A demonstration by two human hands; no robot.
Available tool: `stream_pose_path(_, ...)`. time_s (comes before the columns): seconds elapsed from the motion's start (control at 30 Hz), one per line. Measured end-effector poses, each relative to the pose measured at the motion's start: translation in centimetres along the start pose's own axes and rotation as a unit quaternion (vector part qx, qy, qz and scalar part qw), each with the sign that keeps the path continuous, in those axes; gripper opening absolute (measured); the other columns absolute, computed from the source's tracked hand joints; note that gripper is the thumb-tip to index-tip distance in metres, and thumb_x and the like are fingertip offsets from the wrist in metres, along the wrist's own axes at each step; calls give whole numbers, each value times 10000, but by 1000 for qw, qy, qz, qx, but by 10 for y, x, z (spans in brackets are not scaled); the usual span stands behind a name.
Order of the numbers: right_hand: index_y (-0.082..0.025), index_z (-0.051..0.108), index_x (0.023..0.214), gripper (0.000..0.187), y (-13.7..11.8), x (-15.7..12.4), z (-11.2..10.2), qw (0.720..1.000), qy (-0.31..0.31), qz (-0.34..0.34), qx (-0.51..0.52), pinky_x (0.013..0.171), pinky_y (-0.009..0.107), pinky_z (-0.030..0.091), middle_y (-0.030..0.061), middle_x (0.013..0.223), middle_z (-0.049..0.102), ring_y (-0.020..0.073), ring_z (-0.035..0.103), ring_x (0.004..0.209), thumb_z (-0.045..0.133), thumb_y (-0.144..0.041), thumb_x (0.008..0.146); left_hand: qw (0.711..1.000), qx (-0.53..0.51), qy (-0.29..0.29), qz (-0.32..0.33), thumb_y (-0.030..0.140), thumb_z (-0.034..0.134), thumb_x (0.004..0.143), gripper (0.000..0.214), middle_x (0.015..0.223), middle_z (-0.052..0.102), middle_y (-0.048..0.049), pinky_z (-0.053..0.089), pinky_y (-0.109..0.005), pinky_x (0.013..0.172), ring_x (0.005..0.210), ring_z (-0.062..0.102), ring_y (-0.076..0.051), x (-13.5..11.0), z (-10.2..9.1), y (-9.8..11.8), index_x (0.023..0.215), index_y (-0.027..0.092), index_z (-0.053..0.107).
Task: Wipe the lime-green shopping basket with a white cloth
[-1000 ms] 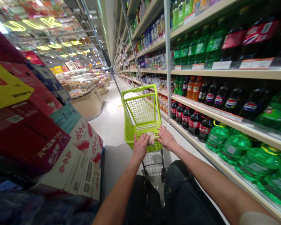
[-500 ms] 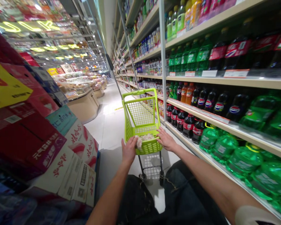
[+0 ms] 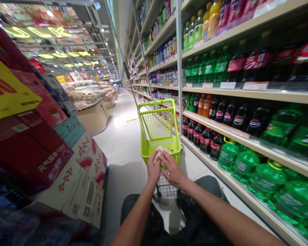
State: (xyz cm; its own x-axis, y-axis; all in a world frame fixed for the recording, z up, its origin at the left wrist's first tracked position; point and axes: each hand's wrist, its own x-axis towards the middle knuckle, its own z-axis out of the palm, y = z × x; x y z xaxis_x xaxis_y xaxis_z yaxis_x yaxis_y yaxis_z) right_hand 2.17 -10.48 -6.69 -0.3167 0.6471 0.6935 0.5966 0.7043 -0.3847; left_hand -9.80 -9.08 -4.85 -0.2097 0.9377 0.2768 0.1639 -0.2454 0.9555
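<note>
A lime-green shopping cart (image 3: 157,130) stands in the aisle straight ahead of me, its basket showing nothing inside. My left hand (image 3: 153,168) is closed round a crumpled whitish wad (image 3: 159,152), paper or cloth, at the cart's near rim. My right hand (image 3: 171,169) sits right beside it at the rim, fingers curled toward the same wad; whether it grips the wad or only touches it I cannot tell. My dark-trousered knees show at the bottom of the view.
Shelves (image 3: 246,92) of cola, orange and green soda bottles run along the right. Stacked red and white cartons (image 3: 66,164) with a yellow sign crowd the left. The white tiled aisle (image 3: 123,136) leads on past round display counters (image 3: 92,112).
Both hands came together at the middle of the cart's near rim; earlier they were spread apart on it. The left hand has kept the wad throughout.
</note>
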Motion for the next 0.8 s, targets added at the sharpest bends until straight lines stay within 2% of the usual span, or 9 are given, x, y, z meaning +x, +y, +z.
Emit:
stream_pose_path(0.07,-148,279,1333,644,-14,-3,16,998,19,28,48,1033,440,282,126,1396,271,216,215,1298,449,-104,713,986,-135,-32,-92,205,526,690,396,1143,592,-75,364,-343,969,1075,523,-197,-10,0,4,1082,163,568)
stream_pose_path(0.13,-154,283,1331,669,-20,-4,28,993,36,77,83,1041,444,270,121,1385,293,216,220,1298,449,-84,688,958,-241,-56,-148,248,521,701,434,1201,551,-82,357,-342,976,1108,500,-203,-21,-1,4,1125,156,539)
stream_pose_path(0.23,-172,384,1270,623,-23,-6,33,985,50,129,107,1031,420,301,110,1395,271,225,251,1287,485,-94,661,934,-303,-59,-178,244,530,692,458,1272,487,-69,328,-316,1000,1168,443,-197,-34,-5,-1,1144,169,525)
stream_pose_path(0.3,-175,436,1224,577,-23,-6,30,986,48,124,97,1020,392,328,105,1406,247,220,265,1282,489,-79,657,932,-303,-70,-187,248,535,693,467,1271,488,-69,337,-323,994,1162,450,-200,-37,-12,-5,1154,179,515)
stream_pose_path(0.4,-181,477,1184,499,-19,1,25,998,50,24,41,1018,373,338,93,1369,335,179,271,1280,421,-26,712,952,-244,-71,-168,230,544,698,485,1195,555,-86,368,-364,967,1107,503,-206,-24,-30,-10,1177,186,484)
stream_pose_path(0.5,-179,518,1141,385,-12,20,33,992,72,-90,-49,1023,412,317,93,1307,435,179,228,1295,393,-49,800,986,-112,51,-110,113,516,680,471,1169,567,-90,370,-352,964,1084,518,-186,4,-53,-18,1146,179,492)
stream_pose_path(0.57,-169,547,1101,305,-7,32,49,981,70,-150,-101,1015,437,319,96,1272,477,194,202,1301,399,-102,843,988,-24,119,-92,69,466,687,465,1196,541,-98,379,-350,955,1072,524,-179,18,-67,-25,1140,173,489)
stream_pose_path(0.67,-153,586,1026,253,-1,39,77,966,37,-216,-136,993,440,347,86,1239,513,202,209,1297,388,-139,868,987,97,100,-81,46,442,683,463,1180,550,-93,392,-358,943,1057,531,-188,18,-75,-38,1126,168,500)
stream_pose_path(0.8,-146,606,982,246,7,29,92,965,-3,-223,-136,1008,451,322,89,1262,489,205,225,1293,384,-149,874,978,199,44,-49,22,432,658,461,1150,573,-80,361,-354,977,1086,510,-191,-2,-69,-46,1086,160,533)
